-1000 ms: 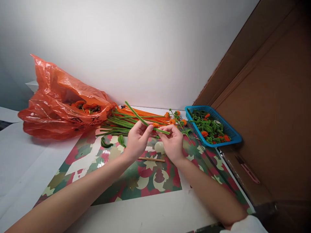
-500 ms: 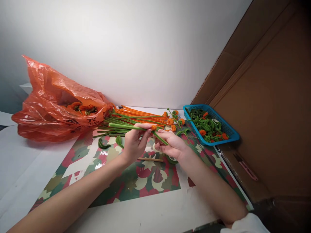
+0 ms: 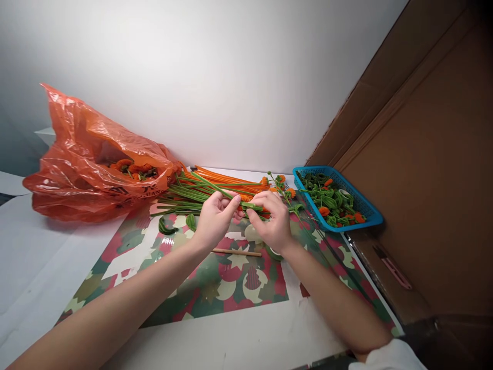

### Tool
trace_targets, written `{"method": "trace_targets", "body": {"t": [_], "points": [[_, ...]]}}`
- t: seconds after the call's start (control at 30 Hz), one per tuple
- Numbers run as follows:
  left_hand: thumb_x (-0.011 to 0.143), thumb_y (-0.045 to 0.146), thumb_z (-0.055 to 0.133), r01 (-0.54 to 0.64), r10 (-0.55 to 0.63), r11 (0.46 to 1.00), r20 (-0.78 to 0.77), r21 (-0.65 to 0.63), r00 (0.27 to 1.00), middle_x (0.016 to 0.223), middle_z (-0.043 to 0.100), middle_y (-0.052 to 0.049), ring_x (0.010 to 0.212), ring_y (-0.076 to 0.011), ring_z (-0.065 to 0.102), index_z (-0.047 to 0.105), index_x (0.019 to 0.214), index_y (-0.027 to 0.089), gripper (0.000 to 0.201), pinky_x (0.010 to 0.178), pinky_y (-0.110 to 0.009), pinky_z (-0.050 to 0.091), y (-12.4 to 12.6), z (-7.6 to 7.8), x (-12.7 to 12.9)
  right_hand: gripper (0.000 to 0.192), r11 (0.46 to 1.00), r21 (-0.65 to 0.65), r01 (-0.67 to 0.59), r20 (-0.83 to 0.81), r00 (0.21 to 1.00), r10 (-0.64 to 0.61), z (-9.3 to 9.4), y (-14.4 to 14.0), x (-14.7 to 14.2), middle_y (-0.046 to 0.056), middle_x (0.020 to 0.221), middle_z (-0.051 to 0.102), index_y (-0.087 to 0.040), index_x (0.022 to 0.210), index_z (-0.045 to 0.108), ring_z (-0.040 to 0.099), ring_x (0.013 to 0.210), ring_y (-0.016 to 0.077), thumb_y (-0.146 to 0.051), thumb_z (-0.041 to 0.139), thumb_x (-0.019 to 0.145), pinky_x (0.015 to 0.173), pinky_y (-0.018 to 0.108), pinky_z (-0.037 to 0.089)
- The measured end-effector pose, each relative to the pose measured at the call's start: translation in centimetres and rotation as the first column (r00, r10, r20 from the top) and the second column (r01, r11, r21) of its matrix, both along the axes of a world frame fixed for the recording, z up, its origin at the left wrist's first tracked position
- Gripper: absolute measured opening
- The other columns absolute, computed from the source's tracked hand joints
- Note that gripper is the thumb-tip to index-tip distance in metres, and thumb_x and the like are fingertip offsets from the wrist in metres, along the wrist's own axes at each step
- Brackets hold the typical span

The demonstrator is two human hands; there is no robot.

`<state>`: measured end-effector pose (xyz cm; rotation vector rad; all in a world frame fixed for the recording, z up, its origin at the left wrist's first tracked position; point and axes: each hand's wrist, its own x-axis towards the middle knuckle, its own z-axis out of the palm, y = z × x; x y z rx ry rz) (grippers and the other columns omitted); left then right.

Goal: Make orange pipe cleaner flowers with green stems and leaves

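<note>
My left hand (image 3: 216,218) is closed, its thumb and fingers pinching a green pipe cleaner (image 3: 208,183) that slants up and left from the grip. My right hand (image 3: 272,220) has its fingers closed on the other end of that pipe cleaner, just right of the left thumb. A bit of orange fuzz (image 3: 245,198) shows between the hands; whether it belongs to the held piece I cannot tell. Behind them lie bundles of green pipe cleaners (image 3: 184,192) and orange pipe cleaners (image 3: 223,177). Beneath the hands, a thin wooden stick (image 3: 239,252) rests on the patterned mat (image 3: 208,293).
An orange plastic bag (image 3: 96,180) with orange fuzzy flowers inside stands at left. At right, a blue basket (image 3: 373,216) holds green leaves and orange pieces. A pink-handled cutter (image 3: 396,272) lies beside it. Curled green leaves (image 3: 166,226) and finished-looking orange flowers (image 3: 290,193) lie on the mat.
The green pipe cleaner has tilted from nearly level to slanting up-left. My right hand has turned palm-down and its fingers have closed in on the piece. The orange ball at the left fingertips is less exposed.
</note>
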<state>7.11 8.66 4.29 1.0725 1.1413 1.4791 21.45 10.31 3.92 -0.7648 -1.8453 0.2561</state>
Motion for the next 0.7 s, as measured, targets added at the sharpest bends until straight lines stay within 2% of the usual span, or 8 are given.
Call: {"method": "trace_targets", "body": {"t": [0.23, 0.4, 0.47, 0.53, 0.7], "points": [[0.071, 0.041, 0.074, 0.126, -0.126, 0.992, -0.028, -0.002, 0.992, 0.06, 0.065, 0.002, 0.052, -0.0132, 0.064, 0.056, 0.08, 0.017, 0.032, 0.053, -0.025, 0.053, 0.09, -0.62, -0.02, 0.01, 0.993, -0.12, 0.009, 0.026, 1.0, -0.006, -0.1, 0.17, 0.1, 0.002, 0.077, 0.066, -0.023, 0.075, 0.066, 0.056, 0.076, 0.0189, -0.021, 0.063, 0.084, 0.076, 0.035, 0.041], [0.069, 0.043, 0.076, 0.124, -0.124, 0.991, -0.005, -0.051, 0.992, 0.057, 0.064, 0.002, 0.051, -0.014, 0.064, 0.056, 0.08, 0.017, 0.034, 0.053, -0.025, 0.053, 0.19, -0.56, -0.06, 0.008, 0.985, -0.173, 0.016, -0.023, 1.0, -0.02, 0.05, 0.24, 0.22, 0.002, 0.073, 0.065, -0.023, 0.074, 0.065, 0.056, 0.074, 0.0182, -0.021, 0.066, 0.082, 0.07, 0.032, 0.042], [0.069, 0.042, 0.076, 0.093, -0.09, 0.992, 0.031, -0.089, 0.995, 0.054, 0.063, 0.003, 0.051, -0.0134, 0.064, 0.057, 0.082, 0.016, 0.035, 0.053, -0.024, 0.052, 0.31, -0.49, -0.14, 0.006, 0.991, -0.132, 0.008, -0.009, 1.0, -0.009, 0.18, 0.24, 0.33, 0.002, 0.074, 0.065, -0.022, 0.076, 0.064, 0.056, 0.073, 0.0179, -0.023, 0.068, 0.081, 0.069, 0.032, 0.042], [0.07, 0.041, 0.076, 0.07, -0.06, 0.989, 0.079, -0.127, 0.995, 0.053, 0.062, 0.003, 0.05, -0.012, 0.063, 0.057, 0.082, 0.015, 0.035, 0.053, -0.023, 0.051, 0.39, -0.42, -0.21, 0.007, 0.999, -0.032, 0.008, 0.061, 0.998, -0.006, 0.17, 0.27, 0.44, 0.002, 0.075, 0.066, -0.022, 0.078, 0.065, 0.056, 0.074, 0.0184, -0.025, 0.071, 0.079, 0.071, 0.033, 0.042], [0.07, 0.037, 0.077, 0.005, 0.005, 0.992, 0.078, -0.124, 0.997, 0.051, 0.06, 0.004, 0.047, -0.0092, 0.058, 0.058, 0.079, 0.014, 0.031, 0.05, -0.02, 0.048, 0.23, -0.2, -0.05, 0.007, 0.973, 0.214, 0.089, 0.229, 0.964, -0.138, -0.57, 0.36, 0.65, 0.003, 0.076, 0.068, -0.024, 0.081, 0.069, 0.054, 0.076, 0.0193, -0.023, 0.064, 0.086, 0.074, 0.036, 0.037]]}}
